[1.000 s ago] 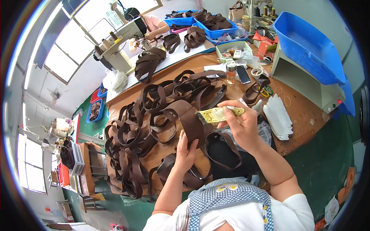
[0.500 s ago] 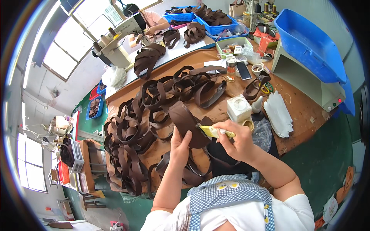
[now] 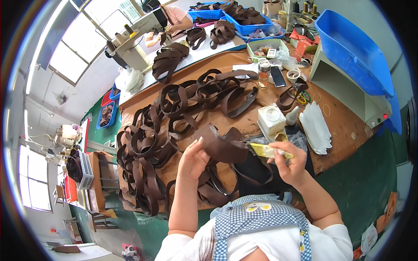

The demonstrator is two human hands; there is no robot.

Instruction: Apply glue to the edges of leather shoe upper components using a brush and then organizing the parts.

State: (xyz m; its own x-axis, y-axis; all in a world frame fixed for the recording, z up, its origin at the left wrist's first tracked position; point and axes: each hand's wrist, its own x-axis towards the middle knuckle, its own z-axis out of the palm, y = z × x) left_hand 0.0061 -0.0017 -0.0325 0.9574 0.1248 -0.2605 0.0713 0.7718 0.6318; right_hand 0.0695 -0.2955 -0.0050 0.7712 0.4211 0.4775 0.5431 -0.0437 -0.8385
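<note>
My left hand point(image 3: 193, 162) is closed on the left end of a wide dark brown strap point(image 3: 220, 144), with fingers behind it. The strap is lifted above the table and curves toward my right. In my right hand point(image 3: 289, 163) is a flat brush point(image 3: 265, 150) with a yellow, white-smeared handle. Its dark tip points left and is right at the strap's right end; whether it touches cannot be made out. Beyond this hand stands a blocky white container point(image 3: 271, 116), with a small yellowish cup point(image 3: 281, 137) beside it.
Looped brown straps point(image 3: 148, 143) cover the table's left and middle. White paper strips point(image 3: 315, 128), a phone point(image 3: 277, 76), a glass bottle point(image 3: 264, 74) and scissors point(image 3: 305, 96) lie to the right. A blue tub point(image 3: 355, 52) rests on a grey machine. Another person point(image 3: 177, 19) works behind a sewing machine point(image 3: 143, 28).
My right hand and the brush have moved right. The strap has swung from hanging downward to stretching rightward, and my left hand has shifted slightly left.
</note>
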